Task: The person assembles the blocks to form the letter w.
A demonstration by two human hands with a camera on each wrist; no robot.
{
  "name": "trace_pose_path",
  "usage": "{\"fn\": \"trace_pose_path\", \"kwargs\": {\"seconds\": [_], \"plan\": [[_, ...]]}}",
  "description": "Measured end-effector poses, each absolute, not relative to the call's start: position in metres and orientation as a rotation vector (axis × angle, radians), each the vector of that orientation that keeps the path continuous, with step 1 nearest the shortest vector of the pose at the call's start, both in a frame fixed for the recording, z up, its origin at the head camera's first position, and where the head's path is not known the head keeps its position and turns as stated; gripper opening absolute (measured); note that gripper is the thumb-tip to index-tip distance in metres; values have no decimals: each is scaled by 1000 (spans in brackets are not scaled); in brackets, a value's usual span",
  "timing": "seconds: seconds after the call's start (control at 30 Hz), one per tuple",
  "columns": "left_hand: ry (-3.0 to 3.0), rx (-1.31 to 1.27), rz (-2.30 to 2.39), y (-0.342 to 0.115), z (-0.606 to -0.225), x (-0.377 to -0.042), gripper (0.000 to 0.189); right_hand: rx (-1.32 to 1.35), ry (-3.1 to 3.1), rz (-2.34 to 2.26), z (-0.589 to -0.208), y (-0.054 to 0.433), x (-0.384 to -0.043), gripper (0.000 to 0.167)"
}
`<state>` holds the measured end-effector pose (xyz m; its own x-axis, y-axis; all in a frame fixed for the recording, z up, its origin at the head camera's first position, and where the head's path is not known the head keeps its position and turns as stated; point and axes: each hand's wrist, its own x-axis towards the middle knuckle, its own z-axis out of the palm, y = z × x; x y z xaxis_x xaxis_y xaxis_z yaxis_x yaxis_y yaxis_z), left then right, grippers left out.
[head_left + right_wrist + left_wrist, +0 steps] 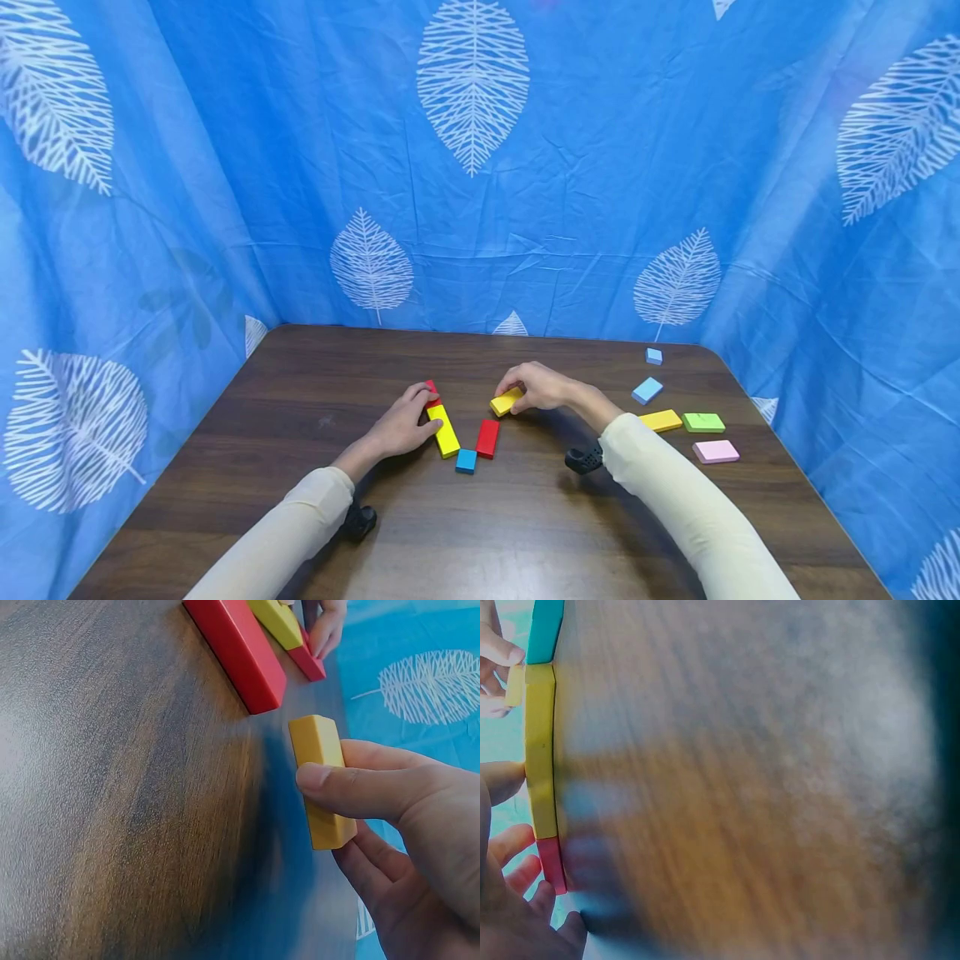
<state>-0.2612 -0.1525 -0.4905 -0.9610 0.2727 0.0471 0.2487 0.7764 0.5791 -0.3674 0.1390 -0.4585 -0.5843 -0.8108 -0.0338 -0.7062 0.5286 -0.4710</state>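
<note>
1. Long yellow block (447, 437) points from far left to near right; the left hand (401, 423), fingers apart, touches it and should press only lightly.
2. Short yellow block (506, 403), pinched by the right hand (545, 387), is beyond the larger red block (487, 439); its long axis runs near left to far right. Keeping it level seems best.

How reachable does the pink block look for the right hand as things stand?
Probably not straight away: the right hand already grips a yellow block, and the pink block lies out past the right sleeve. Nothing covers it, though.
</note>
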Motion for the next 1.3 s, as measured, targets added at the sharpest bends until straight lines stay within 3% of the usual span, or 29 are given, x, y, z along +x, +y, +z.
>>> {"fn": "trace_pose_path", "kwargs": {"seconds": [0.47,0.7,0.97,1.3], "plan": [[2920,429,955,-153,-491,-260,51,-1431,2485,-460,-465,130,-363,31],[2920,442,945,-152,-493,-260,51,-1083,2570,-741,-468,157,-356,47],[2914,444,964,-151,-493,-261,52,-867,2689,-907,-485,159,-350,35],[2920,434,973,-152,-494,-262,52,-806,2694,-957,-491,145,-348,28]]}}
